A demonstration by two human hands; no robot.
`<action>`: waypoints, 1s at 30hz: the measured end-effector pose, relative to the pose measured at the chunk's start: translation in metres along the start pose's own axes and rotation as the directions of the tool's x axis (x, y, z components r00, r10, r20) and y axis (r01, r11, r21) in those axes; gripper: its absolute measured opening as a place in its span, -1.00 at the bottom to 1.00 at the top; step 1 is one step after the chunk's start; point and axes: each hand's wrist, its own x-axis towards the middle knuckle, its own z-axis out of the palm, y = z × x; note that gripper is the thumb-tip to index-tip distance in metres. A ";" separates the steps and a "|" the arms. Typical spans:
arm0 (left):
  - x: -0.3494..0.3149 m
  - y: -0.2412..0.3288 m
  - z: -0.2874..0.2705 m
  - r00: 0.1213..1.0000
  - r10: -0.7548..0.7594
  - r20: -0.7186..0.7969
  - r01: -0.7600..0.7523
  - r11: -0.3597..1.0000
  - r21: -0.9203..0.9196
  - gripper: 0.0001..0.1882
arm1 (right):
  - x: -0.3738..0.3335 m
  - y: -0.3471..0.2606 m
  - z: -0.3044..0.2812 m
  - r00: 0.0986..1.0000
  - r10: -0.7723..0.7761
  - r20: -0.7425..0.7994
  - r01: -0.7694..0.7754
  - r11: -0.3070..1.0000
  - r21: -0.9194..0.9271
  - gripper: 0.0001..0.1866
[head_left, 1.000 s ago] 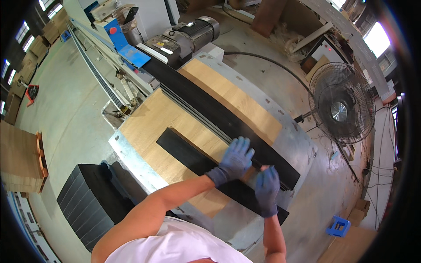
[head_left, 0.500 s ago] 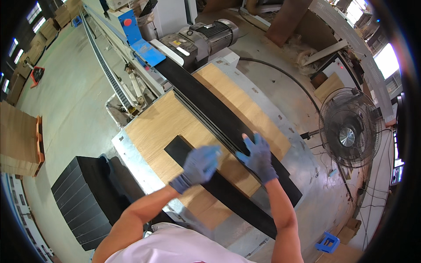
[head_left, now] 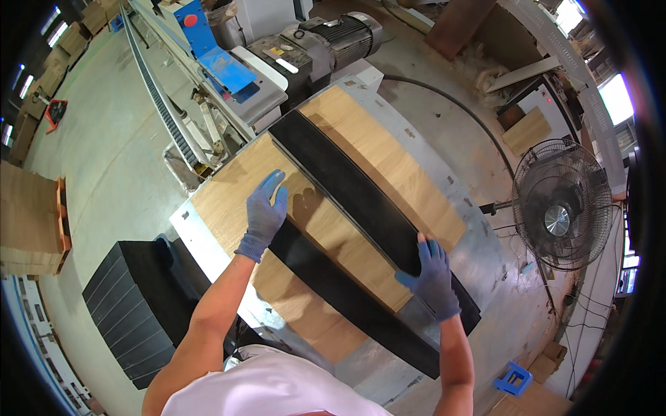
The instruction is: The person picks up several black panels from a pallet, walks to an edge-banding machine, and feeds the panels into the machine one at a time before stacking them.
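Two long black boards rest on the wood-faced table, slanting from upper left to lower right. My left hand, in a grey-blue glove, is beside the upper end of the nearer board, fingers apart and nothing held. On the lower right part of the farther board lies my right hand, gloved alike. Its fingers stretch over the top face, with the thumb spread toward the near edge. Thin edges along that near side suggest layered boards, but the number cannot be made out.
At lower left stands a stack of black boards. A blue machine plate and a motor are beyond the table. On the right are a fan and a blue plastic stool. Pallet-stacked boards stand far left.
The farther top board has slid toward the lower right, away from the blue machine plate. My left hand has moved up and left; my right hand has shifted down and right.
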 end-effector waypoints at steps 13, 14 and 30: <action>-0.057 -0.010 -0.011 0.998 -0.059 -0.022 0.063 0.960 0.274 -0.47 | 0.088 0.033 0.040 0.820 0.119 0.560 -0.374 0.852 0.367 -0.07; -0.062 -0.009 -0.011 0.998 -0.065 -0.012 0.066 0.960 0.272 -0.47 | 0.090 0.034 0.037 0.814 0.126 0.567 -0.385 0.848 0.363 -0.07; -0.162 -0.012 -0.043 0.705 0.346 0.619 -0.518 0.847 0.116 -0.42 | -0.010 -0.048 0.069 0.880 0.155 0.450 -0.374 0.809 0.453 -0.21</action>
